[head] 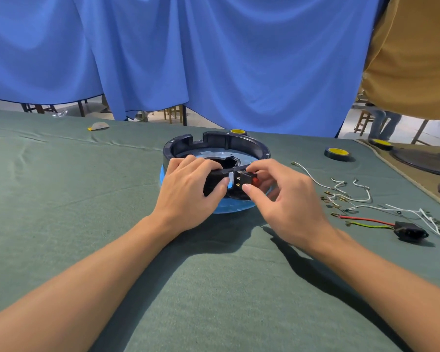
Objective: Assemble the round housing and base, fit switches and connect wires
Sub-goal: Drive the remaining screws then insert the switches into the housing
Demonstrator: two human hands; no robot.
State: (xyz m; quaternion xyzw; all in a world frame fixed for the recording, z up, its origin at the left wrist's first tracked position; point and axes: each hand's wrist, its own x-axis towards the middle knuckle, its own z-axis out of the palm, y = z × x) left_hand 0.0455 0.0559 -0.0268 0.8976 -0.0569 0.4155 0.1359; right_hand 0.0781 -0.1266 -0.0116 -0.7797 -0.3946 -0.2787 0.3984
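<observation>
A round black housing (239, 144) stands on a blue base (229, 208) in the middle of the green cloth. My left hand (188, 189) grips the housing's near rim, fingers over the top and thumb on the outer wall. My right hand (282, 199) pinches a small black switch (241, 179) with brass terminals and a red rocker, held at the near rim just right of my left thumb. White wires with brass terminals (341, 194) lie to the right. A black power socket (410, 231) with red and yellow-green leads lies beyond them.
Two black-and-yellow tape rolls (338, 153) sit behind and right of the housing. Dark round parts (424, 161) lie on a tan cloth at the far right. A small grey and yellow object (98, 126) rests at the back left. A blue curtain hangs behind the table.
</observation>
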